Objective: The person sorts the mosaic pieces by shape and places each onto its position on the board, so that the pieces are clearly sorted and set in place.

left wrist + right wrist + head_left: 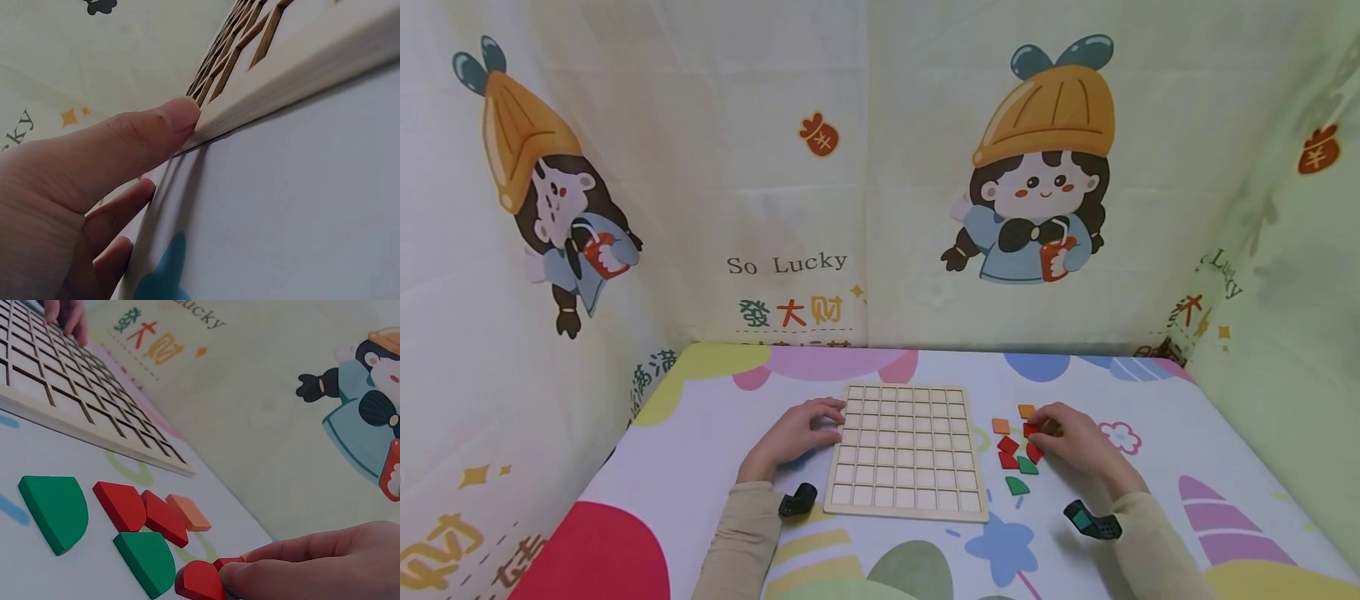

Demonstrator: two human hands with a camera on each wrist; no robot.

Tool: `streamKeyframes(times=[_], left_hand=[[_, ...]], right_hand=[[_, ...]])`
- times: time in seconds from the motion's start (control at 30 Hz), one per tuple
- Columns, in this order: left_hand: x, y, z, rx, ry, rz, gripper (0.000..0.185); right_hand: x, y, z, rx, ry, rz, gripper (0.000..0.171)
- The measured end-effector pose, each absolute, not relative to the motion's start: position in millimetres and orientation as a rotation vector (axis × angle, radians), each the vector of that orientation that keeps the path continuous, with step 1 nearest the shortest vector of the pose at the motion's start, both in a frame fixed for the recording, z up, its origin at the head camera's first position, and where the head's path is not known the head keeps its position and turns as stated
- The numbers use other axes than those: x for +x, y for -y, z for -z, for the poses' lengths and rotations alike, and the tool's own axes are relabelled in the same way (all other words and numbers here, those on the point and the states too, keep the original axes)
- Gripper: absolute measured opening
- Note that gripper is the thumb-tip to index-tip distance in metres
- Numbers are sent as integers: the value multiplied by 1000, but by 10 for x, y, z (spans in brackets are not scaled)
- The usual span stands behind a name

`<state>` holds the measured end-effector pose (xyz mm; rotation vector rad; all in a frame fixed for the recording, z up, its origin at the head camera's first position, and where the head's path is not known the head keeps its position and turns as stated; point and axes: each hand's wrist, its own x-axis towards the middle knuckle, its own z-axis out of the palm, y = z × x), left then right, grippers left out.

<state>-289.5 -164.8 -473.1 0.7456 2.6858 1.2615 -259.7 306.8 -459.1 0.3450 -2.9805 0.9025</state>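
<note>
Left hand (793, 435) rests against the left edge of the wooden grid board (906, 448), fingers relaxed, grasping nothing. The board lies flat mid-bench (1187, 450), long axis running away from the person. Right hand (1075, 437) pinches a red piece (200, 581) among coloured pieces just right of the board.

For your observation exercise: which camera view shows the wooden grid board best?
The head view: the whole wooden grid board shows, every cell visible, the left hand at its edge. The left wrist view shows only its edge; the right wrist view shows part of its grid.
</note>
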Motion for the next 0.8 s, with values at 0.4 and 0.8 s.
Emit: streamKeyframes(times=[0.4,0.8], left_hand=[[-2888,1643,4727,733,-2690,-1269,21],[-2909,1641,4746,729,-2684,-1277,20]], right_hand=[[-2578,-3105,4597,365,3021,-917,39],[-2588,-3063,4519,458,2949,-876,39]])
